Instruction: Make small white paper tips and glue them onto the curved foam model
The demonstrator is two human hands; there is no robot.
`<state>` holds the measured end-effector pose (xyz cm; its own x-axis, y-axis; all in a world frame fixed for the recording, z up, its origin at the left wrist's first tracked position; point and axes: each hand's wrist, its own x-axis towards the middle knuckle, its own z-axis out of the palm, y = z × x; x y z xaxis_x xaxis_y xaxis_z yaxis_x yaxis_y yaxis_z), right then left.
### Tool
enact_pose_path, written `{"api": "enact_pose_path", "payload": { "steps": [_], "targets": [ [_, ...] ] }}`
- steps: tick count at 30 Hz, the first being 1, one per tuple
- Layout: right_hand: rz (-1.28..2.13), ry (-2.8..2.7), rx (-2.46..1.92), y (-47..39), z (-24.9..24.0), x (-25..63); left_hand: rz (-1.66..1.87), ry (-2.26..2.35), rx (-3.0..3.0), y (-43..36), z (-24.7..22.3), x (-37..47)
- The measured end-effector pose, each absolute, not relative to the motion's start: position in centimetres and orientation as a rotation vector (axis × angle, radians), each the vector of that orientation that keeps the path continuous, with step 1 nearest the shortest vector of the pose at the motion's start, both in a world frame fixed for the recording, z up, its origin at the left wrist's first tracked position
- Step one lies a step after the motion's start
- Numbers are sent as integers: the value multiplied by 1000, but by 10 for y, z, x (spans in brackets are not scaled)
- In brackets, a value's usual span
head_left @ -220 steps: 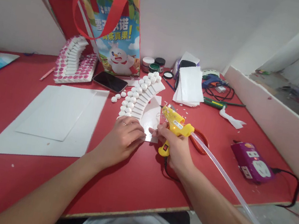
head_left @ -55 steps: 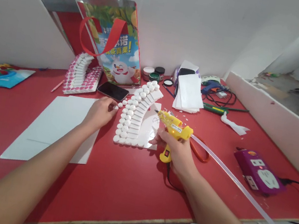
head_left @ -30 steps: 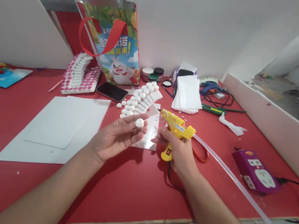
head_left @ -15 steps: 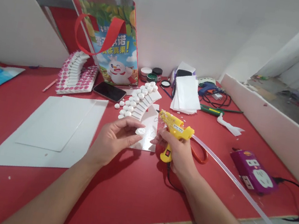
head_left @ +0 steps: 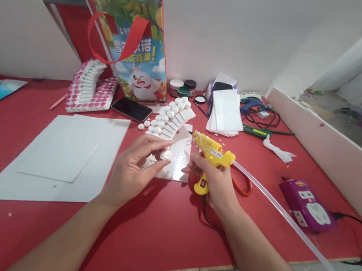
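Note:
Between thumb and fingers my left hand (head_left: 133,167) pinches a small round white piece (head_left: 166,154). My right hand (head_left: 217,178) is wrapped around the handle of a yellow glue gun (head_left: 211,151), its nozzle pointing up and left. A long clear glue stick (head_left: 273,201) sticks out of the gun's back. Just beyond my left hand stands a curved, stepped white model (head_left: 179,120) with rows of white balls (head_left: 170,114) along its left side. Beneath and between my hands lies a glossy white sheet (head_left: 180,158). My left fingers partly cover the model's near end.
White boards (head_left: 57,152) lie at left. Behind are a phone (head_left: 132,109), a printed bag (head_left: 134,50), a pink-and-white stepped model (head_left: 90,89) and paint jars (head_left: 183,91). Paper slips (head_left: 226,111) and a green-handled tool (head_left: 256,132) lie right of them. A purple power strip (head_left: 307,208) sits at right.
My left hand has shifted slightly left and turned the white piece so its round face shows more. My right hand and the glue gun stay almost in place.

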<state>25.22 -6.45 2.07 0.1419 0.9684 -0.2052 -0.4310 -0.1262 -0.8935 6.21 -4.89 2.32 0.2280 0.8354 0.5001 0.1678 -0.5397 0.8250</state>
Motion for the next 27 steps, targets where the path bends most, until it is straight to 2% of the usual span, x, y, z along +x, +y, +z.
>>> {"api": "enact_pose_path", "payload": {
  "steps": [6,18,27],
  "targets": [
    [1371,-679,-1068,-63,20,253,1373,977,1729,-51,28,67],
    [1467,-1045,-944,-77,30,258,1312,934,662,-35,35,66],
    [1557,-1149,-926,-80,33,259,1203,871,498,-34,34,66]
  ]
}}
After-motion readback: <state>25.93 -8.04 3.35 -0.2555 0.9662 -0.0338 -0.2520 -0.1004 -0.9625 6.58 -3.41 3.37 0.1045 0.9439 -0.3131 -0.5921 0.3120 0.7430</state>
